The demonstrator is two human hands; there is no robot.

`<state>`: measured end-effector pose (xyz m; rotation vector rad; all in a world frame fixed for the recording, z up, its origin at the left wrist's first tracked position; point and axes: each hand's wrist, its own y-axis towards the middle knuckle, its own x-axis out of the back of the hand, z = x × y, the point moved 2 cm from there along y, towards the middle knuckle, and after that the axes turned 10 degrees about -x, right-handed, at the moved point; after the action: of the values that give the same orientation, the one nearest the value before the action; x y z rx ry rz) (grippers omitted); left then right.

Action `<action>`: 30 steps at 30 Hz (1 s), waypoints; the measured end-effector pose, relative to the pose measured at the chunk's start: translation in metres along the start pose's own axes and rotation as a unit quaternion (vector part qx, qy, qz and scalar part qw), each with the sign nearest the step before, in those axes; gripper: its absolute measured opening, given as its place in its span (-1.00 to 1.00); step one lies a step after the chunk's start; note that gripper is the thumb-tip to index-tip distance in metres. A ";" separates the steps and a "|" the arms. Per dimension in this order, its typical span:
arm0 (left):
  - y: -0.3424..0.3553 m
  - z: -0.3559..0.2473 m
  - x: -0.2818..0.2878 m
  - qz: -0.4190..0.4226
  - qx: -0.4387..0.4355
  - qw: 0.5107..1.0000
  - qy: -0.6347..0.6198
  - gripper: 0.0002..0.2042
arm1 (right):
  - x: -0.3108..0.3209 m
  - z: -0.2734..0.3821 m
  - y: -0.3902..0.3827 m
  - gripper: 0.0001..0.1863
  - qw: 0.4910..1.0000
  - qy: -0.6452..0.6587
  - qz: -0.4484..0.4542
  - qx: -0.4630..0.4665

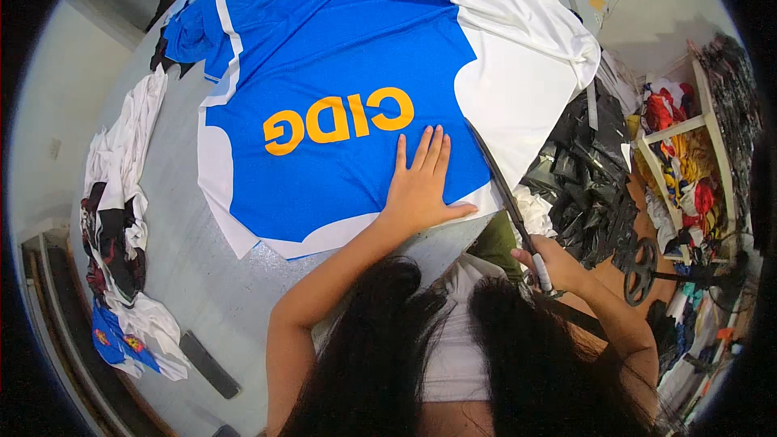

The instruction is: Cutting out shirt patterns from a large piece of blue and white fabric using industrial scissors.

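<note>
A blue printed fabric piece [340, 48] with white borders and upside-down orange lettering lies spread on the grey table [170, 210]. My left hand [421, 178] rests flat on its blue part, fingers apart, below the lettering. My right hand [550, 263], at the lower right, grips the handles of long dark scissors [506, 194]. The blades point up and away along the right edge of the blue panel, beside the white cloth [510, 57]. Whether the blades are parted is hard to tell.
Loose white, black and blue fabric [121, 154] lies along the left, above a dark flat bar [209, 362]. To the right are black plastic bags [579, 178], a shelf rack [704, 137] of colourful fabrics and a black handwheel [643, 271]. My long hair covers part of the lower view.
</note>
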<state>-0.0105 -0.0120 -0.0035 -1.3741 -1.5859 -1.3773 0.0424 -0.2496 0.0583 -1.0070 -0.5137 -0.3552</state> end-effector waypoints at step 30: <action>-0.001 -0.003 0.000 0.014 -0.001 1.000 -0.016 0.08 | -0.006 0.028 0.038 -0.32 0.996 0.016 -0.088 0.023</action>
<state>-0.0125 -0.0148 -0.0028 -1.4209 -1.5808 -1.3473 0.0500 -0.2064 0.0399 -0.9123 -0.5801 -0.5132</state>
